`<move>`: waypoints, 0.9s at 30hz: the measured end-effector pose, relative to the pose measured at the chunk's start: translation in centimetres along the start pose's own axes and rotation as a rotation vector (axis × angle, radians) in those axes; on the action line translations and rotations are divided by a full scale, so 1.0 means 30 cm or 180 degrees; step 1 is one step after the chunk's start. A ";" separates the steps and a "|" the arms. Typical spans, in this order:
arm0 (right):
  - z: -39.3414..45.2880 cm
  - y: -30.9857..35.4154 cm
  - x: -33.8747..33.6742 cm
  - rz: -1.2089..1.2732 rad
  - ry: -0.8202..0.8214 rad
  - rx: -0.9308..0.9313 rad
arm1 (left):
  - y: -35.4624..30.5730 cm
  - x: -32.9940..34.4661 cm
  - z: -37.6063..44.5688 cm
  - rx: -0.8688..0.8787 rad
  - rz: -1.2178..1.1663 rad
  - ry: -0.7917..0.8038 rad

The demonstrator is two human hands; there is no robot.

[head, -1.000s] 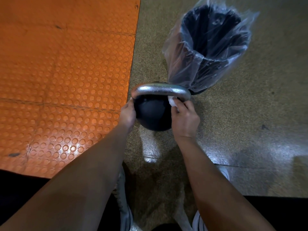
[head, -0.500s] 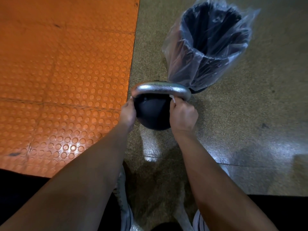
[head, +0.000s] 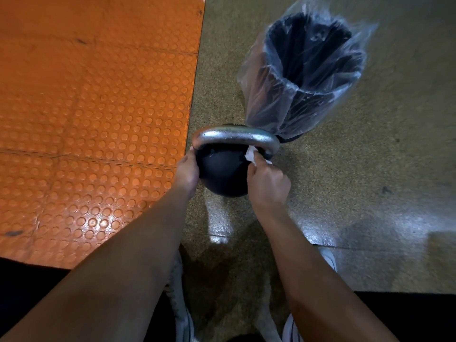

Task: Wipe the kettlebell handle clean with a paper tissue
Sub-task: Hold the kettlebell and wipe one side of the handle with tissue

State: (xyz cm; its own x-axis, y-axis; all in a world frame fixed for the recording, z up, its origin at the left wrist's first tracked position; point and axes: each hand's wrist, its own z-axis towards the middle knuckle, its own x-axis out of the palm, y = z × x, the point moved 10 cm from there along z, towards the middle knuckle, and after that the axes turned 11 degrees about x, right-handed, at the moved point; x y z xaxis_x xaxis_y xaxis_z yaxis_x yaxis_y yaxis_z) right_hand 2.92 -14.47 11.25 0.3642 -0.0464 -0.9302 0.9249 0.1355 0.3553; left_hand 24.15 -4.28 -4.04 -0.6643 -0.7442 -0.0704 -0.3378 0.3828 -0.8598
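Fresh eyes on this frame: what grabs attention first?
The black kettlebell at centre, its silver handle catching light, with the right hand pinching a white tissue against the handle's right end. The left hand steadies the left side. Behind stands a plastic-lined bin; an orange studded mat fills the left.

Left hand (head: pixel 186 172) fingers hidden behind kettlebell (head: pixel 223 172)

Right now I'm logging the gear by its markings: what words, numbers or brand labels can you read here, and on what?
None can be read.
kettlebell: black ball and silver handle show no weight number or brand.
bin: plain under its clear liner.
orange mat: only raised dots.
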 end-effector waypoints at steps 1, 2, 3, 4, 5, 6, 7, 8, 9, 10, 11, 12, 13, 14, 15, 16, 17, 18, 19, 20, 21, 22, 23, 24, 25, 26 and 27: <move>0.006 0.008 0.003 -0.0037 -0.0006 -0.0038 | 0.003 0.001 0.003 0.0006 0.0013 0.0004; 0.018 0.020 0.000 -0.0100 -0.0040 -0.0059 | -0.003 0.003 0.002 0.0020 0.0004 0.0004; 0.033 0.034 -0.001 -0.0160 -0.0098 -0.0070 | -0.004 0.002 0.005 0.0035 -0.0018 -0.0021; 0.047 0.044 -0.007 -0.0194 -0.0145 -0.0042 | -0.007 0.000 0.004 0.0038 -0.0030 -0.0031; 0.054 0.045 -0.010 -0.0203 -0.0184 -0.0011 | -0.016 0.004 -0.002 0.0037 -0.0016 -0.0013; 0.052 0.044 -0.015 -0.0166 -0.0188 -0.0007 | -0.018 0.006 -0.004 0.0025 0.0002 0.0004; 0.041 0.036 -0.014 -0.0138 -0.0152 -0.0028 | -0.024 0.011 -0.012 0.0023 0.0007 0.0030; 0.027 0.023 -0.011 -0.0114 -0.0083 -0.0024 | -0.026 0.012 -0.017 0.0013 0.0019 0.0044; 0.014 0.011 -0.008 -0.0127 -0.0020 -0.0022 | -0.025 0.011 -0.016 0.0013 0.0030 0.0045; 0.006 0.005 -0.010 -0.0157 0.0012 -0.0028 | -0.025 0.010 -0.016 0.0027 0.0026 0.0039; 0.008 0.009 -0.012 -0.0197 -0.0019 -0.0074 | -0.023 0.009 -0.015 0.0036 0.0024 0.0038; 0.020 0.018 -0.013 -0.0258 -0.0043 -0.0109 | -0.024 0.012 -0.015 0.0043 0.0019 0.0063; 0.037 0.028 -0.012 -0.0314 -0.0067 -0.0115 | -0.026 0.014 -0.015 0.0049 0.0028 0.0074; 0.055 0.039 -0.017 -0.0322 -0.0105 -0.0110 | -0.030 0.016 -0.018 0.0068 0.0031 0.0084; 0.067 0.041 -0.019 -0.0317 -0.0154 -0.0074 | -0.031 0.016 -0.016 0.0083 0.0029 0.0077; 0.070 0.040 -0.017 -0.0278 -0.0145 -0.0029 | -0.032 0.016 -0.015 0.0097 0.0024 0.0083; 0.062 0.038 -0.013 -0.0241 -0.0083 -0.0033 | -0.034 0.018 -0.018 0.0108 0.0021 0.0085; 0.044 0.029 -0.013 -0.0220 -0.0004 -0.0038 | -0.033 0.017 -0.019 0.0112 0.0036 0.0078; 0.026 0.019 -0.011 -0.0207 0.0058 -0.0049 | -0.030 0.016 -0.017 0.0113 0.0051 0.0078; 0.012 0.010 -0.011 -0.0211 0.0120 -0.0050 | -0.028 0.016 -0.017 0.0112 0.0044 0.0080; 0.007 0.009 -0.012 -0.0224 0.0145 -0.0092 | -0.026 0.016 -0.017 0.0112 0.0023 0.0087; 0.011 0.021 -0.019 -0.0278 0.0153 -0.0144 | -0.027 0.016 -0.018 0.0116 0.0018 0.0089; 0.024 0.032 -0.019 -0.0363 0.0147 -0.0152 | -0.029 0.017 -0.019 0.0121 0.0020 0.0094; 0.043 0.045 -0.020 -0.0436 0.0118 -0.0126 | -0.030 0.020 -0.020 0.0118 0.0016 0.0106; 0.060 0.057 -0.015 -0.0463 0.0099 -0.0104 | -0.027 0.023 -0.019 0.0103 0.0002 0.0114; 0.067 0.066 -0.023 -0.0484 0.0053 -0.0085 | -0.025 0.025 -0.020 0.0089 -0.0019 0.0114; 0.064 0.073 -0.031 -0.0481 0.0013 -0.0109 | -0.027 0.027 -0.021 0.0083 -0.0036 0.0101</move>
State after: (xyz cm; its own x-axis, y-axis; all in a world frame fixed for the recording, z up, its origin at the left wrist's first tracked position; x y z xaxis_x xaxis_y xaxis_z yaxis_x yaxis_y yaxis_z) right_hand 4.82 -16.03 13.08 0.2204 -0.0648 -0.9732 0.9648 0.1610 0.2078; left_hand 23.46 -4.85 -3.10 -0.6815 -0.7305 -0.0447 -0.3282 0.3596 -0.8735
